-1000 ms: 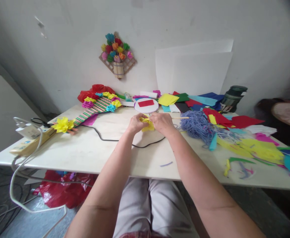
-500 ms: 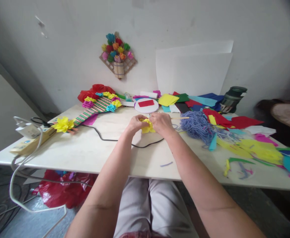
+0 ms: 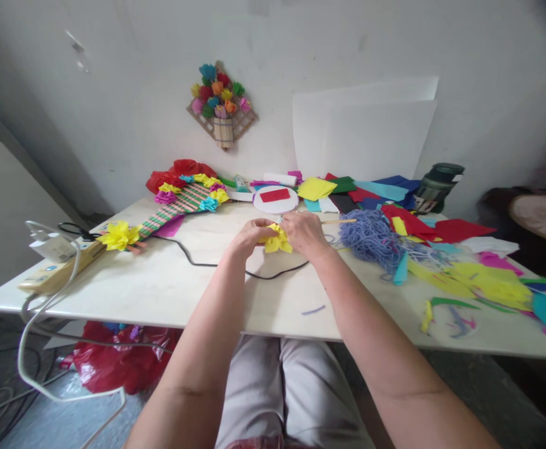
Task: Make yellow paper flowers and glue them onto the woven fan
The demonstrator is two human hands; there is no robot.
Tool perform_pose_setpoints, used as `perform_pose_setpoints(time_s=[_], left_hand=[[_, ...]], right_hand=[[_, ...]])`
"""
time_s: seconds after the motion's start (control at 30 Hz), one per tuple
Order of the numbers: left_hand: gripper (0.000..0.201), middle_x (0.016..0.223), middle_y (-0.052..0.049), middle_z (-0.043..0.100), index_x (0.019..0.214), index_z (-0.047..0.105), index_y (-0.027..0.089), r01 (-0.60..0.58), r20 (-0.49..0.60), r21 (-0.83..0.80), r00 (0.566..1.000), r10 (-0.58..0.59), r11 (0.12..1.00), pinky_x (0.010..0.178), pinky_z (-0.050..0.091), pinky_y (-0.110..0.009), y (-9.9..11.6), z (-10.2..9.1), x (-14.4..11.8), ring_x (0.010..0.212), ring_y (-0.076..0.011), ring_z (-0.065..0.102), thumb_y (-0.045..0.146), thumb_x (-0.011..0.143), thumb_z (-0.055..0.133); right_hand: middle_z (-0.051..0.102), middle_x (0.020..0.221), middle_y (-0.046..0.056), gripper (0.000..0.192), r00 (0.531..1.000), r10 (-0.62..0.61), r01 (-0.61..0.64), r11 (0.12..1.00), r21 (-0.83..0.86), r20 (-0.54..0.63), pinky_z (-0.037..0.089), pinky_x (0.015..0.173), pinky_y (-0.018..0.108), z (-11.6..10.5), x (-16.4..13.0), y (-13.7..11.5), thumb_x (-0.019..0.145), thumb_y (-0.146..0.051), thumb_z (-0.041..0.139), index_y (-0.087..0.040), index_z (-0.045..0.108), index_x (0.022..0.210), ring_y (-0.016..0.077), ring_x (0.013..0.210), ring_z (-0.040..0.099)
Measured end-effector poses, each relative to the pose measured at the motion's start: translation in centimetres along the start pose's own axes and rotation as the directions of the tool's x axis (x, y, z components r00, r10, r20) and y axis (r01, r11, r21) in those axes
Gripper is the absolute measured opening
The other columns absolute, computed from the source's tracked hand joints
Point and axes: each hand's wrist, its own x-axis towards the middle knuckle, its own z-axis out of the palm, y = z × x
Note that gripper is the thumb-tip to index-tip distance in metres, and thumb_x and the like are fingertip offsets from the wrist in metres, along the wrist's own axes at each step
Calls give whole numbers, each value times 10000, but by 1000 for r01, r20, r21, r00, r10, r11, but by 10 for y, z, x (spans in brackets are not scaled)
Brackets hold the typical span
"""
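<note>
Head view, from the near edge inward: past a yarn scrap [image 3: 313, 310] and a black cord [image 3: 198, 264], holding a yellow paper flower [image 3: 280, 241] between both hands. Pinching its left side with thumb and fingers of the left hand [image 3: 250, 237]; curling the right hand [image 3: 305, 232] at its upper right, beside a thin stick [image 3: 341, 222], with fingertips too hidden to tell their grip. Best to pinch lightly near the base, sparing the petals. Beyond, a white disc [image 3: 277, 207].

head cam | looks fwd/dn from abv lap [image 3: 301, 386] | tbl [image 3: 137, 293] near | wall [image 3: 348, 37] beyond
</note>
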Motion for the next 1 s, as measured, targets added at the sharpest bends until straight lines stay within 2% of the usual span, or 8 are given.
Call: perform_pose_setpoints(time_s=[0.2, 0.5, 0.83, 1.0], left_hand=[[304, 626, -2, 607, 766, 622, 145, -36, -8, 9, 999, 36, 999, 540, 421, -241, 2, 3, -1, 554, -122, 561, 243, 490, 702], [239, 557, 4, 582, 674, 614, 143, -116, -98, 43, 988, 120, 992, 514, 409, -232, -1, 6, 2, 515, -117, 538, 227, 466, 696], [240, 578, 1, 589, 713, 641, 143, -184, -182, 170, 960, 215, 968, 524, 411, -233, -3, 13, 5, 552, -126, 542, 222, 488, 669], [260, 595, -6, 606, 721, 650, 131, -173, -161, 79, 970, 184, 982, 530, 417, -229, -2, 14, 3, 555, -122, 551, 232, 484, 679]], right_hand=[[685, 914, 94, 316, 998, 42, -43, 999, 26, 46, 303, 596, 284, 0, -1, 1, 903, -179, 392, -168, 705, 940, 187, 782, 598], [666, 992, 87, 321, 999, 43, -45, 998, 51, 34, 330, 616, 286, 1, -2, 1, 889, -221, 389, -200, 694, 986, 200, 832, 603], [671, 1009, 65, 350, 992, 116, -120, 988, 93, 47, 318, 612, 291, 8, 2, 4, 915, -262, 360, -237, 702, 987, 195, 820, 605], [669, 968, 70, 338, 993, 118, -120, 991, 66, 25, 283, 573, 295, 9, 1, 3, 903, -232, 372, -208, 703, 965, 185, 763, 601]])
